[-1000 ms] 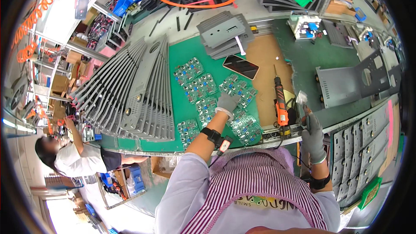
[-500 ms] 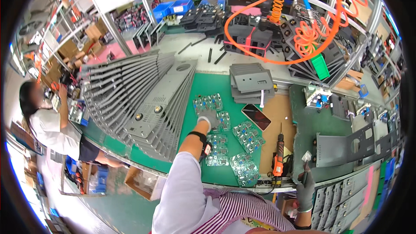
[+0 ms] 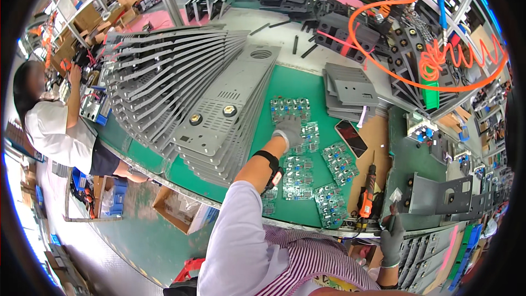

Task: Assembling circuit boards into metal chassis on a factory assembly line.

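My left hand (image 3: 290, 133), in a grey glove, lies over the column of green circuit boards, its fingers stretched toward the lower edge of the top circuit board (image 3: 290, 110). Partly under it is another circuit board (image 3: 310, 136). More boards lie nearer me, among them a tilted circuit board (image 3: 339, 163) and a front circuit board (image 3: 331, 205). My right hand (image 3: 391, 245), also in a grey glove, is low at the bench's front edge. Its fingers are closed around a slim dark thing with a pale tip, too small to make out.
A fanned stack of grey metal panels (image 3: 230, 101) fills the left. An orange electric screwdriver (image 3: 368, 194) and a phone (image 3: 352, 138) lie right of the boards. Behind are stacked grey plates (image 3: 353, 87) and a hanging orange air hose (image 3: 378, 70). A co-worker (image 3: 60, 126) stands at left.
The whole view has turned, so the bench things appear farther right and slightly higher. My left hand stays over the same boards, and my right hand keeps its place near the front edge.
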`<action>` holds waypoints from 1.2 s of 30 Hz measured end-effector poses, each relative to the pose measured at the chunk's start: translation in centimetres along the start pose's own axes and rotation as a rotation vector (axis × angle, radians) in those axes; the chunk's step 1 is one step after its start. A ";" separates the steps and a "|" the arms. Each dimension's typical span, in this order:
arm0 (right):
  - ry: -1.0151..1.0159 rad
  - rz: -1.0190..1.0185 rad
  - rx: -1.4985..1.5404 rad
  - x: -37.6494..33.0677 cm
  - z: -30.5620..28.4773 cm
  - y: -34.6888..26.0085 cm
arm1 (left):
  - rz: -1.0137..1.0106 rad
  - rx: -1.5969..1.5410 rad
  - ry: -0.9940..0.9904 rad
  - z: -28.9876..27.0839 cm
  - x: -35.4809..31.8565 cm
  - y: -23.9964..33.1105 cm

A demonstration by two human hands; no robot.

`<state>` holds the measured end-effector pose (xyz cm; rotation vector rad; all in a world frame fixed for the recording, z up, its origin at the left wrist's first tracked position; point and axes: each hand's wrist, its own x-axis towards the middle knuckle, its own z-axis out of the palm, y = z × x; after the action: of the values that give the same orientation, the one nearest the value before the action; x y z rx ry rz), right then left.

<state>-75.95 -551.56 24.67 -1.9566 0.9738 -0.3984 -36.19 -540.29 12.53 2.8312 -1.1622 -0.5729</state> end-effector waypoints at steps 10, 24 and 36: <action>-0.115 -0.177 -0.064 -0.1 1.0 -1.7 | -0.230 -0.914 0.264 -0.4 -2.4 -2.4; -0.183 -0.689 -0.494 2.7 3.9 -6.6 | 0.372 -1.999 0.548 -5.2 -14.2 4.0; -0.040 -0.745 -0.701 2.9 6.6 -8.3 | 0.372 -1.987 0.720 -6.2 -19.5 8.1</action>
<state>-66.12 -547.53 27.56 -2.9447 0.3195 -0.4550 -52.28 -533.53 25.95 0.8746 -0.3388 -0.2528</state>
